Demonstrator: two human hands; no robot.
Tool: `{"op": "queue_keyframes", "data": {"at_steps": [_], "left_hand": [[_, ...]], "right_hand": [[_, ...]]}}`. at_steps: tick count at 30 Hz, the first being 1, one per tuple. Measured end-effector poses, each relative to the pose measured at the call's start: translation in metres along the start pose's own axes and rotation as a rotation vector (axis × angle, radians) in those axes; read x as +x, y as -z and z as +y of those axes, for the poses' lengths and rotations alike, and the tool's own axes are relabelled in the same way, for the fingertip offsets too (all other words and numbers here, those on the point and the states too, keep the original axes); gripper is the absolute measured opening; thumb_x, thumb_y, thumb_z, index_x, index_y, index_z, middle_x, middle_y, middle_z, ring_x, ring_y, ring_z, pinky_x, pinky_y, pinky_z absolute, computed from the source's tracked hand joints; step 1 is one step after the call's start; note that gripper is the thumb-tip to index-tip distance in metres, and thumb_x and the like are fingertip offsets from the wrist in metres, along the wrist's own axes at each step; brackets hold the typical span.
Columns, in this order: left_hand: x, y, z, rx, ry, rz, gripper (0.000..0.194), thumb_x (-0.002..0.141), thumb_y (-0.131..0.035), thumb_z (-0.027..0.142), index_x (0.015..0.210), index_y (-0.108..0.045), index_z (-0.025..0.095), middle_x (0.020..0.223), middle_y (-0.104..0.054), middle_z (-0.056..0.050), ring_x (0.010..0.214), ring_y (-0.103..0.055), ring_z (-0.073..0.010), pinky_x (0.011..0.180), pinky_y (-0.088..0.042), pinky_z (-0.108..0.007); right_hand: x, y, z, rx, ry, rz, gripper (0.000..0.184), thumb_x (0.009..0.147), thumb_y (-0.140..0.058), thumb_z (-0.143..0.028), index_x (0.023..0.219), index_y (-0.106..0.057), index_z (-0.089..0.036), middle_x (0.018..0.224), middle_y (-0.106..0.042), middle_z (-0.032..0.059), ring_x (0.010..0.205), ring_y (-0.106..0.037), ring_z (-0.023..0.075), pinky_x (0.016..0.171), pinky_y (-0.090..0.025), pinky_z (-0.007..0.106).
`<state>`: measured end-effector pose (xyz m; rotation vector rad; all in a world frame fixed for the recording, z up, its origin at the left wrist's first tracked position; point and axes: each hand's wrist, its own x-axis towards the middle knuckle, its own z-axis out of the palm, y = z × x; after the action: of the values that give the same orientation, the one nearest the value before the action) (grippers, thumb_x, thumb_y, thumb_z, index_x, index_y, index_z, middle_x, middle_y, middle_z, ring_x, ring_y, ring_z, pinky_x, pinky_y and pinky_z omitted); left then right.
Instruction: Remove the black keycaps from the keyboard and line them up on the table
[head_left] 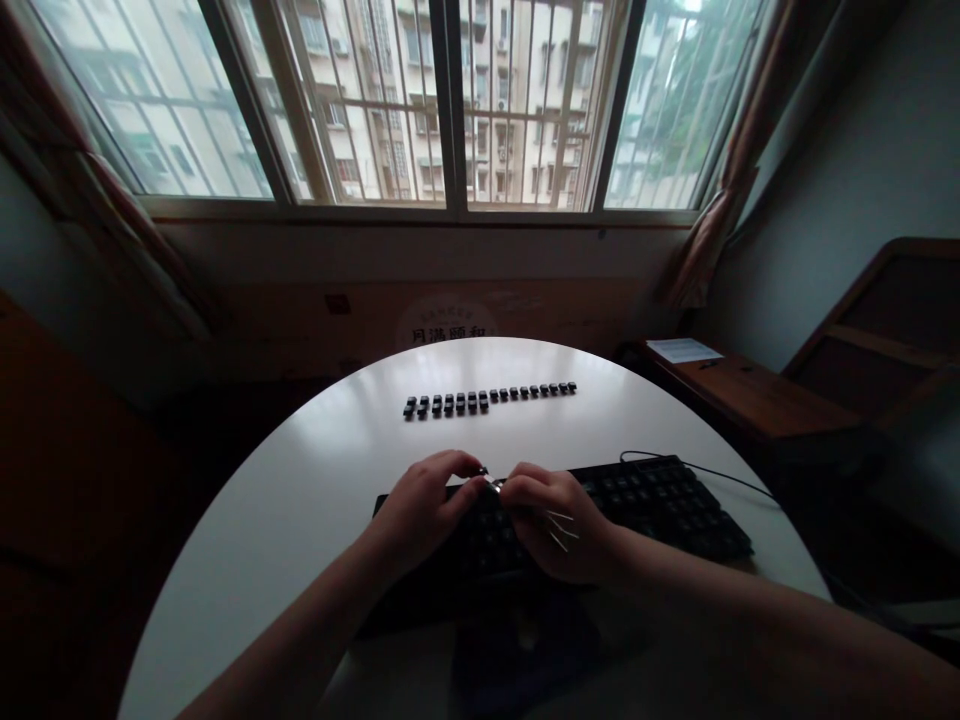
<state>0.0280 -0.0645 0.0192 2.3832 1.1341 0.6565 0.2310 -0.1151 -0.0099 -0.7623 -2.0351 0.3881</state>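
Above the black keyboard, my two hands meet close together. My left hand pinches a small black keycap between thumb and fingertips. A metal key puller is gripped in my right hand; its thin wires stick out past the palm, and its shiny tip points at the keycap. Whether the tip touches the keycap I cannot tell. Both hands and forearms cover the left and middle keys of the keyboard.
Several small black keycaps stand in rows on the round white table. A cable runs off the keyboard's back toward the right edge. Beyond are a barred window, a wooden side table with paper, and a chair.
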Motion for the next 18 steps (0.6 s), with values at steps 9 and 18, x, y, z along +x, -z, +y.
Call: {"op": "queue_keyframes", "data": {"at_steps": [9,18], "left_hand": [[0.002,0.005,-0.003,-0.036,0.008,0.008,0.016,0.088,-0.047,0.029,0.091,-0.059,0.019,0.091,-0.066,-0.004,0.086,-0.061,-0.0207,0.079,-0.048,-0.036],[-0.002,0.004,0.003,-0.101,-0.05,-0.077,0.016,0.091,-0.047,0.031,0.093,-0.058,0.02,0.093,-0.065,-0.004,0.086,-0.06,-0.0198,0.079,-0.046,-0.034]], "right_hand": [[0.0,0.005,-0.003,-0.298,0.023,0.018,0.009,0.084,-0.046,-0.017,0.09,-0.053,-0.02,0.077,-0.052,-0.001,0.056,-0.041,0.0084,0.053,-0.031,0.022],[0.01,0.018,0.002,-0.629,0.063,0.058,0.022,0.095,-0.04,-0.02,0.095,-0.061,-0.016,0.093,-0.057,0.009,0.088,-0.052,0.0208,0.079,-0.044,0.036]]}}
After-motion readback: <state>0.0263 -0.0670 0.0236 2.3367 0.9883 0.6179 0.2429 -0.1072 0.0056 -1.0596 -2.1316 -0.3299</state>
